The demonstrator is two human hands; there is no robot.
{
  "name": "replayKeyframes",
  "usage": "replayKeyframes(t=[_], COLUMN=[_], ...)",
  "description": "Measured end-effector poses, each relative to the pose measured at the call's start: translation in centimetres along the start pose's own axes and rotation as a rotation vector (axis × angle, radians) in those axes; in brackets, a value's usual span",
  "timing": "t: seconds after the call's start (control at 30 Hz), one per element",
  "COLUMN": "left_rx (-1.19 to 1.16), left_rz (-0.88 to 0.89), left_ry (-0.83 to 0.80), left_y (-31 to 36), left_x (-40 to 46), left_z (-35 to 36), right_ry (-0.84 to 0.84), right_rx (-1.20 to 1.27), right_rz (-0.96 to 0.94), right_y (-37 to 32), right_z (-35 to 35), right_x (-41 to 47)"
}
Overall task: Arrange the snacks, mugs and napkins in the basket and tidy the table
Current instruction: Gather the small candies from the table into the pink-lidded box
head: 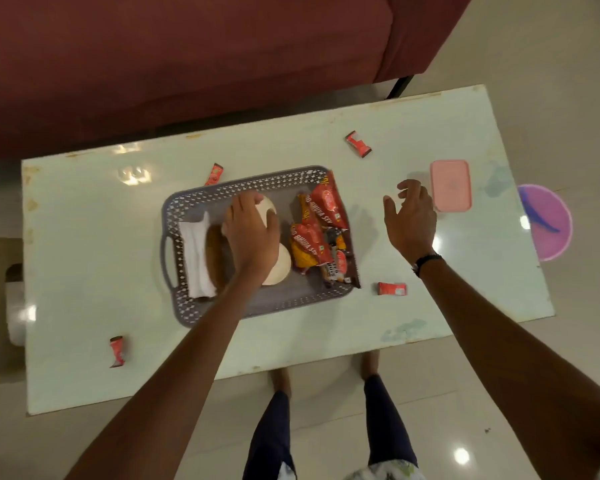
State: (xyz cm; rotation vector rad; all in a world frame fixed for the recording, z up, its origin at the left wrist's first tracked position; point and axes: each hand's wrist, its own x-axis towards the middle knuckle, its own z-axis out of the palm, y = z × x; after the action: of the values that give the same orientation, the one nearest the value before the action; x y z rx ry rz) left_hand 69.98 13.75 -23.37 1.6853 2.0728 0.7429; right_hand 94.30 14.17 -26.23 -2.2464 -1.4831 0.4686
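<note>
Basket (257, 308) mid-desk holds napkins (196, 259), mugs (279, 268) and snack packets (314, 237). Left hand (252, 233) grips a mug inside it. Right hand (411, 220), right of basket, spread wide, empty. Left to do: four loose wrappers (391, 289) around basket, pink box (451, 185).

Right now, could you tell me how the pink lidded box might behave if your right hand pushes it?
The pink lidded box looks rigid and flat-bottomed, so it probably slides rather than tips on the glossy table. It may be light, though its contents are hidden.
</note>
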Motion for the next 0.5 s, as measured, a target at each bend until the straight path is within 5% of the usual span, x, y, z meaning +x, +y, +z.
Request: replayKeyframes(t=[0.3, 0.5], left_rx=[-0.157, -0.339], left_rz=[0.087, -0.113], left_ry=[-0.158, -0.325], left_y=[12.9, 16.2], left_x=[-2.8, -3.7], left_z=[11.8, 17.6], right_ry=[-0.087, -0.185], right_rx=[-0.091, -0.087], right_rz=[0.089, 0.073], right_y=[9.1, 10.7], right_z=[-4.3, -3.1], right_x=[6.1, 8.7])
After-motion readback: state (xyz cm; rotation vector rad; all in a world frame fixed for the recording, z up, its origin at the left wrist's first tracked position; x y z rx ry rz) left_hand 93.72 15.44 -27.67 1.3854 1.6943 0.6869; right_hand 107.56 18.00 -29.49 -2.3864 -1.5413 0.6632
